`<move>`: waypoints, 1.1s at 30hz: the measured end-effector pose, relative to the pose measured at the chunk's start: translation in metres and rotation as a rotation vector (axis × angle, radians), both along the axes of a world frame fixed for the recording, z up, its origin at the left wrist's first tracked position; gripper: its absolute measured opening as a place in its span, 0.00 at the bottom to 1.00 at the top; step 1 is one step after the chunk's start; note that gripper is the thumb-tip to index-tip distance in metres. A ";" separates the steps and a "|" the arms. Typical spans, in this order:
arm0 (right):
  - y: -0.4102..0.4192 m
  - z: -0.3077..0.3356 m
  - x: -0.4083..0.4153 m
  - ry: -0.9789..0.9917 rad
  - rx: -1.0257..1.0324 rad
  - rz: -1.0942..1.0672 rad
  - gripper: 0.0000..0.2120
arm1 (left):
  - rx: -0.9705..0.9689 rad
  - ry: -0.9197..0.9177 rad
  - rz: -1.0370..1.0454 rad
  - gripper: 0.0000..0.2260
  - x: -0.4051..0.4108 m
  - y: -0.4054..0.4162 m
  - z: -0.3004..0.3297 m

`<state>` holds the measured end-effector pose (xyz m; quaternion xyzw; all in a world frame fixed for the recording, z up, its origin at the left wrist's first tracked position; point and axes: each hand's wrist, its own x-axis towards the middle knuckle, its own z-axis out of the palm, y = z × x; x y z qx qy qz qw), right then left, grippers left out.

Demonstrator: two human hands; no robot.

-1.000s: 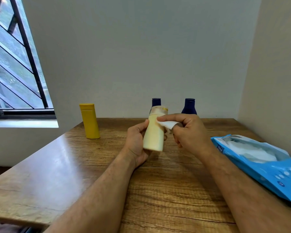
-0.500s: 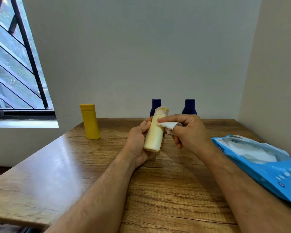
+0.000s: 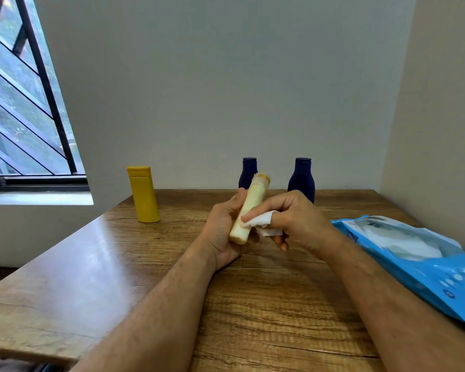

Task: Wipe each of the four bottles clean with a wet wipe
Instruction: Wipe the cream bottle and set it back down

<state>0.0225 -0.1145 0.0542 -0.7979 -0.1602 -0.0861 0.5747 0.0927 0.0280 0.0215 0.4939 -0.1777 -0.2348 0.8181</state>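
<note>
The cream bottle (image 3: 249,210) is held up over the middle of the wooden table (image 3: 97,264), tilted with its cap leaning to the far right and its base near the left palm. The left hand (image 3: 223,229) wraps around its lower half from behind, fingers curled on the body. The right hand (image 3: 293,221) pinches a folded wet wipe (image 3: 261,222) and presses it with the forefinger against the lower side of the bottle.

It looks like a small, light plastic bottle, stiff enough to take firm rubbing but smooth, and likely slick once damp. Holding it low around the body, as now, leaves the upper body and cap free for the wipe; the grip would need to shift for the base to be reached.

Against the far wall stand the other three: a yellow bottle (image 3: 143,194) to the left, well apart, and two dark blue bottles, the left blue bottle (image 3: 249,170) partly hidden behind the cream one and the right blue bottle (image 3: 302,178) just beyond the right hand. From this view I cannot tell whether they are clean. A blue wipes pack (image 3: 414,259) lies open at the right edge of the table. A barred window (image 3: 24,103) fills the far left.
</note>
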 end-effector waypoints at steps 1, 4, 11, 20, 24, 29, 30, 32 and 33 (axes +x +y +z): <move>0.000 0.000 0.001 -0.042 0.037 -0.067 0.12 | 0.007 0.000 -0.012 0.23 -0.001 0.000 0.000; -0.003 0.000 0.005 -0.156 0.142 -0.275 0.16 | -0.013 0.026 -0.076 0.22 -0.004 0.001 0.001; 0.001 0.000 0.000 -0.011 -0.013 -0.111 0.15 | -0.076 0.060 -0.123 0.24 -0.004 -0.001 0.001; 0.003 -0.002 0.003 -0.177 -0.015 -0.346 0.15 | -0.093 0.095 0.011 0.23 -0.002 -0.001 0.002; 0.002 0.002 -0.002 -0.170 0.076 -0.329 0.15 | -0.105 0.067 0.007 0.27 -0.005 -0.001 0.003; 0.003 0.001 0.000 -0.036 -0.186 -0.158 0.17 | -0.091 0.007 0.026 0.30 -0.004 0.000 0.002; 0.002 0.001 0.000 -0.013 -0.232 -0.137 0.17 | -0.073 0.004 0.033 0.29 -0.003 -0.001 0.002; 0.000 0.001 -0.001 0.020 -0.290 -0.093 0.17 | -0.052 0.004 0.052 0.28 -0.002 -0.002 0.000; 0.000 0.000 -0.001 0.015 -0.303 -0.088 0.16 | -0.050 0.009 0.060 0.28 -0.002 -0.002 0.000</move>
